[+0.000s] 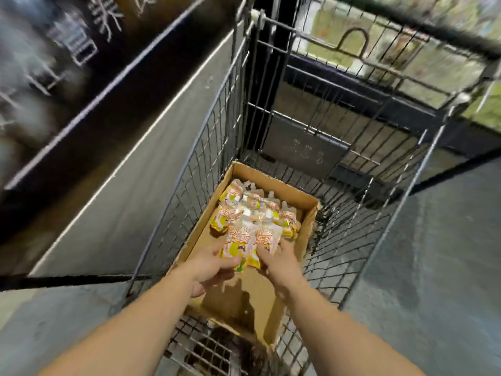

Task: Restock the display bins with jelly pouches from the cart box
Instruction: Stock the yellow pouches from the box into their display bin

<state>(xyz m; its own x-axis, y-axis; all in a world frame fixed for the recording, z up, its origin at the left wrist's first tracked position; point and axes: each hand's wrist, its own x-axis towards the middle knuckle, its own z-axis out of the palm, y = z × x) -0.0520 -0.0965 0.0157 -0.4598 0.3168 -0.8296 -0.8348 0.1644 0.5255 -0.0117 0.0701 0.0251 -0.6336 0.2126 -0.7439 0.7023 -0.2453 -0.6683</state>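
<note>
Two forearms reach down into wire cart (206,147). Left hand (210,267) and right hand (279,260) each pinch a jelly pouch (238,244) at its lower edge, fingers curled, above the cardboard box (306,234). Slick film, edge-only grip: a pouch could slip back. Remaining pouches (252,207) lie heaped at the box's far end. Display bins not visible.

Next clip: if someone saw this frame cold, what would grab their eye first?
The bright orange-and-yellow jelly pouches stand out, heaped at the far end of the cardboard box inside the wire cart. Next come the two bare arms reaching in from below: the left hand and right hand together grip a small bundle of pouches over the box's bare near half.
</note>
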